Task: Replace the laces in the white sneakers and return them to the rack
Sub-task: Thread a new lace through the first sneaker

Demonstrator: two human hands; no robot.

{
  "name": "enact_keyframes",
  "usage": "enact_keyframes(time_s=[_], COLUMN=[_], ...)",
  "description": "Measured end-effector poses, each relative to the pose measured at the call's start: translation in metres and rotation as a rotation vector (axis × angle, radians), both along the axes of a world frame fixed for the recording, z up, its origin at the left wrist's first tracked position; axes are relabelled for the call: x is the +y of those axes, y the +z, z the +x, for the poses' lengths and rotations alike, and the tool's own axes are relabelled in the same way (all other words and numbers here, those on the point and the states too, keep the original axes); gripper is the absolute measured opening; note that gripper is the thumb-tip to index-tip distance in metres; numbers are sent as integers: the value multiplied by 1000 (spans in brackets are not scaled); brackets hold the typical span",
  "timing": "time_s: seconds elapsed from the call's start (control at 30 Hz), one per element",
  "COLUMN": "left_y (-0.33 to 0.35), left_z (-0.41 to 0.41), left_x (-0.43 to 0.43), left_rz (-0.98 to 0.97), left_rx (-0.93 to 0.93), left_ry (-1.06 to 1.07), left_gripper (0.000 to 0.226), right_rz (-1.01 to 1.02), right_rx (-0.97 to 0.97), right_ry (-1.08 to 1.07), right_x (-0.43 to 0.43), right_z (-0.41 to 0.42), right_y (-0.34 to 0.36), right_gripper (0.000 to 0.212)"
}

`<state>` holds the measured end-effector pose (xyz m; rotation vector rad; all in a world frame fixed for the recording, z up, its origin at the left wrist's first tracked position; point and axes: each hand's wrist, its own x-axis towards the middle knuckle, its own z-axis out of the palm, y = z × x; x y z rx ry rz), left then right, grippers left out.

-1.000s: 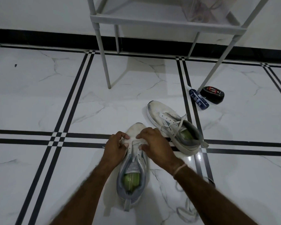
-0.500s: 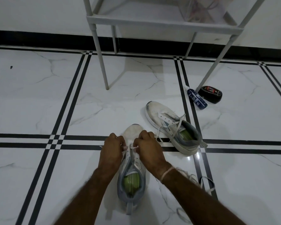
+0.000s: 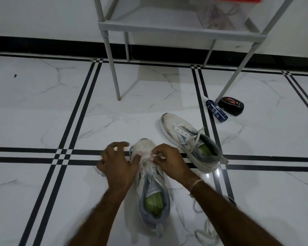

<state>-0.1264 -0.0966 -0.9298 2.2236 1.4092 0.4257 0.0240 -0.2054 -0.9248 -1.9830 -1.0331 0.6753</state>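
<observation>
White marble floor (image 3: 43,112), crossed by black double stripes, and at the far wall stands the grey rack (image 3: 167,30) with a clear box (image 3: 224,15) on its shelf. Down in front, right on the stripes, sits the near sneaker (image 3: 150,185), toe pointing away, green insole showing in the heel. Both hands are on it, close together! The right hand (image 3: 171,164), a pale wristband (image 3: 196,183) at its wrist, pinches the white lace (image 3: 146,159) over the lowest eyelets, fingertips bunched tight. The left hand (image 3: 116,166) is just beside the toe on the left, fingers spread and loosely bent, thumb against the sneaker's side; it is blurred. Off to the right and a bit farther away, the second sneaker (image 3: 176,126) lies angled on the floor, its lace hanging slack across the opening. By the rack's right front leg, a blue tube (image 3: 216,111) and a black case (image 3: 231,108) lie side by side. Near the right forearm, a loose lace (image 3: 205,233) trails over the floor.
</observation>
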Motion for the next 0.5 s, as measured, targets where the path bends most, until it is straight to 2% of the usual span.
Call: enact_keyframes(time_s=[0.03, 0.1, 0.17, 0.23, 0.33, 0.5], left_y=[3, -1, -10, -13, -7, -1], left_z=[3, 3, -2, -6, -2, 7], left_x=[-3, -5, 3, 11, 13, 13], left_rz=[-47, -267, -360, -332, -354, -341], left_rx=[-32, -115, -182, -211, -263, -321], left_ry=[-102, -284, -339, -319, -310, -408], left_gripper=[54, 55, 38, 21, 19, 18], right_rz=[-17, -48, -61, -26, 19, -33], right_rx=[-3, -4, 22, 139, 272, 192], right_ry=[6, 25, 25, 2, -47, -9], right_x=[-1, -2, -2, -6, -18, -20], right_z=[4, 12, 18, 23, 33, 28], right_y=[4, 11, 23, 38, 53, 57], right_gripper=[13, 19, 25, 29, 32, 29])
